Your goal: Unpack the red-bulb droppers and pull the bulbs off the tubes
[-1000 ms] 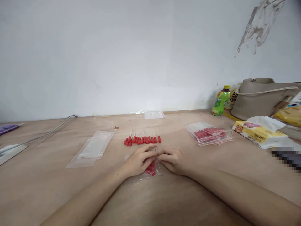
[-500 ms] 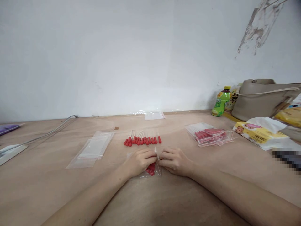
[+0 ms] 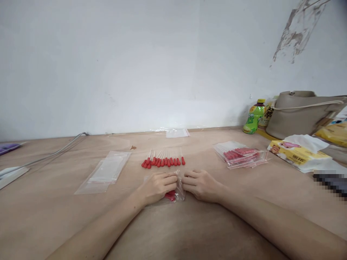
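Observation:
A clear plastic zip bag (image 3: 180,195) with red-bulbed droppers (image 3: 170,196) in it lies at the table's near middle. My left hand (image 3: 161,186) lies over the bag, fingers closed on it and covering most of the droppers. At the bag's right end, my right hand (image 3: 199,185) has its fingers bent and pinched on the edge; the exact grip is partly hidden. Just beyond my hands is a row of loose glass droppers (image 3: 162,161), red bulbs toward me.
Flat bags (image 3: 108,169) lie at left, filled bags (image 3: 241,155) at right. Another bag (image 3: 176,133) lies by the wall. A tissue pack (image 3: 295,155), a green bottle (image 3: 255,117), a handbag (image 3: 295,117) and a blurred dark object (image 3: 330,182) stand or lie right. A cable (image 3: 62,148) runs left.
My left hand has shifted slightly left along with the droppers in the bag. More of the bag's right end shows between my hands, and the gap between them is wider.

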The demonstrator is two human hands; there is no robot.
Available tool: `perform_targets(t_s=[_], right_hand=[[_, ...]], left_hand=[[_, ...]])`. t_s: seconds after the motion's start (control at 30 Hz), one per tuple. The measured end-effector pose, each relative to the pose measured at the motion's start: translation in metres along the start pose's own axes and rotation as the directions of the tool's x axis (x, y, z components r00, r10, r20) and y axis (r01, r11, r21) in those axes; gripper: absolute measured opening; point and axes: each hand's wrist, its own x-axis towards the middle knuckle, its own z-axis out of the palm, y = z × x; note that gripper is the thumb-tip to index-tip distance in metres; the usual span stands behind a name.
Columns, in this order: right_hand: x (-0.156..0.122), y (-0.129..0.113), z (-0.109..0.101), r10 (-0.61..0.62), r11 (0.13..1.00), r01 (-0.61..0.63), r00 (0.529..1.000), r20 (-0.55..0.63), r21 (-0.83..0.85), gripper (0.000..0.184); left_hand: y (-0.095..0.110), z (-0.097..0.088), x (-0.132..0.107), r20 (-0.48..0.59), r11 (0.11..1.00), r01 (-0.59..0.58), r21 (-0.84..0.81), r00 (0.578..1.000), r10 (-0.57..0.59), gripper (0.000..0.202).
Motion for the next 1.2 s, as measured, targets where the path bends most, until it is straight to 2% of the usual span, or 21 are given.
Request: perform_targets(t_s=[0.1, 0.2, 0.27, 0.33, 0.43, 0.57, 0.67, 0.73, 0.83, 0.9, 1.03, 1.2], right_hand=[[-0.002, 0.005, -0.007, 0.026, 0.995, -0.03, 0.999, 0.039, 0.098, 0.018], [-0.002, 0.006, -0.015, 0.113, 0.961, -0.138, 0.987, 0.115, 0.238, 0.012], [-0.001, 0.004, -0.018, 0.214, 0.901, -0.263, 0.961, 0.174, 0.345, 0.011], [0.002, -0.001, -0.017, 0.342, 0.804, -0.399, 0.917, 0.206, 0.44, 0.017], [0.008, -0.008, -0.009, 0.48, 0.684, -0.484, 0.862, 0.162, 0.546, 0.021], [0.012, -0.014, 0.003, 0.569, 0.642, -0.551, 0.809, 0.151, 0.533, 0.021], [0.014, -0.016, 0.006, 0.599, 0.637, -0.615, 0.774, 0.202, 0.465, 0.015], [0.016, -0.016, 0.006, 0.602, 0.629, -0.636, 0.762, 0.238, 0.447, 0.013], [0.019, -0.016, 0.008, 0.619, 0.595, -0.657, 0.742, 0.257, 0.463, 0.015], [0.02, -0.017, 0.009, 0.64, 0.556, -0.662, 0.727, 0.249, 0.502, 0.015], [0.02, -0.019, 0.009, 0.678, 0.461, -0.663, 0.692, 0.247, 0.59, 0.015], [0.024, -0.022, 0.017, 0.666, 0.348, -0.572, 0.709, 0.234, 0.743, 0.022]], left_hand=[[-0.007, -0.006, -0.006, -0.029, 0.998, 0.059, -0.003, 0.998, -0.059, 0.022], [-0.015, -0.012, -0.013, -0.002, 0.99, 0.138, 0.005, 0.99, -0.138, 0.026], [-0.018, -0.014, -0.016, 0.005, 0.983, 0.182, 0.004, 0.983, -0.182, 0.026], [-0.018, -0.013, -0.016, 0.031, 0.979, 0.204, -0.026, 0.979, -0.203, 0.026], [-0.013, -0.01, -0.012, 0.105, 0.96, 0.254, -0.114, 0.964, -0.242, 0.026], [-0.001, -0.017, -0.01, 0.161, 0.871, 0.409, -0.274, 0.912, -0.377, 0.024], [0.008, -0.025, -0.019, 0.227, 0.808, 0.479, -0.344, 0.877, -0.423, 0.049], [0.012, -0.028, -0.029, 0.27, 0.784, 0.517, -0.343, 0.854, -0.444, 0.06], [0.015, -0.027, -0.038, 0.299, 0.743, 0.581, -0.332, 0.812, -0.501, 0.061], [0.015, -0.024, -0.04, 0.291, 0.723, 0.599, -0.343, 0.8, -0.525, 0.062], [0.014, -0.02, -0.036, 0.274, 0.703, 0.61, -0.365, 0.792, -0.545, 0.062], [0.014, -0.02, -0.029, 0.245, 0.697, 0.585, -0.414, 0.81, -0.533, 0.058]])
